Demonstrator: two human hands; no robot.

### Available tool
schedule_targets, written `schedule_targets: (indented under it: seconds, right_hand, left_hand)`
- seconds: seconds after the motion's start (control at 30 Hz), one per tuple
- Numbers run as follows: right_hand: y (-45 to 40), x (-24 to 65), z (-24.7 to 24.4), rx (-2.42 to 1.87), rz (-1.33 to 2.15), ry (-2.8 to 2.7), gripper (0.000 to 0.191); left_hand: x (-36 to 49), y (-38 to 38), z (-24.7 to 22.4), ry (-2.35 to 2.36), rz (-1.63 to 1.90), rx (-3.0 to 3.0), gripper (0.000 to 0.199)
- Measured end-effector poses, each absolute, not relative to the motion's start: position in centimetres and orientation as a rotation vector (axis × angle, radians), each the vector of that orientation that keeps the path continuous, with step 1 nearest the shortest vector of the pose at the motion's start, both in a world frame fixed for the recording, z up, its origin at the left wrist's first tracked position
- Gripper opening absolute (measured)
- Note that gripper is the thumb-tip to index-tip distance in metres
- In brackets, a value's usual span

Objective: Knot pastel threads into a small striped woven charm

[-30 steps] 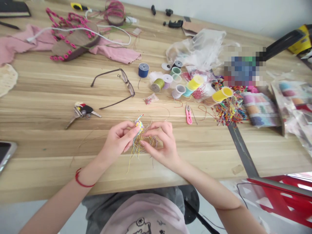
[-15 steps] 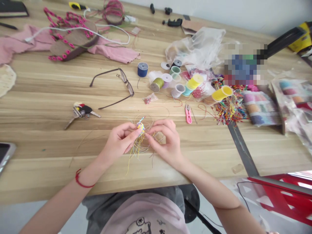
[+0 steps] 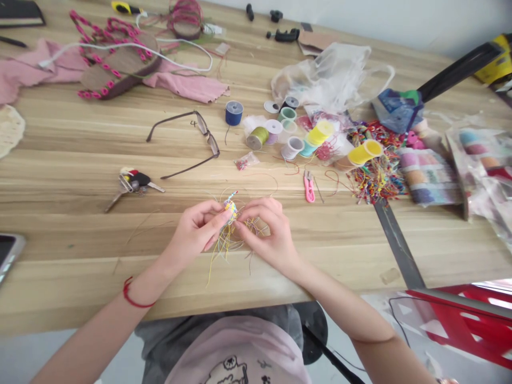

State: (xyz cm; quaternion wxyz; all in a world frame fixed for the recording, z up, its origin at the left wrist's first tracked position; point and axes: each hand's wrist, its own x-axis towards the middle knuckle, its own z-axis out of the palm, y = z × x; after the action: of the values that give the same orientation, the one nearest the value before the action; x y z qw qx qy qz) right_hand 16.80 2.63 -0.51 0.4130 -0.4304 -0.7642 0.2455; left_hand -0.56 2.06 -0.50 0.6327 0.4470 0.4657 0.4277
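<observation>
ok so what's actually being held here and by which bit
The left hand pinches a small multicoloured woven thread piece at its side, between thumb and fingertips; the right hand presses in from the other side among loose thread ends, its exact grip unclear.

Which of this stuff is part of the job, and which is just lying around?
Job: left hand, right hand, woven thread piece pinched between them, its loose thread ends, probably the pink thread snips and thread spools.
Lying about: glasses, keys, phone, pink-beaded sandal.
</observation>
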Motion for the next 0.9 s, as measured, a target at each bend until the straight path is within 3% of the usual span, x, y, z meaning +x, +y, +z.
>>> schedule_targets:
  seconds: [0.53, 0.9]
  right_hand:
    - [2.6, 16.63, -0.65, -0.924, 0.766, -1.94, 0.01]
    - [2.31, 16.5, -1.07, -0.884, 0.633, -2.053, 0.011]
  left_hand:
    - [-0.38, 1.75, -0.22, 1.118, 0.955, 1.144, 0.019]
    - [-0.3, 1.52, -0.05, 1.126, 0.929, 1.236, 0.016]
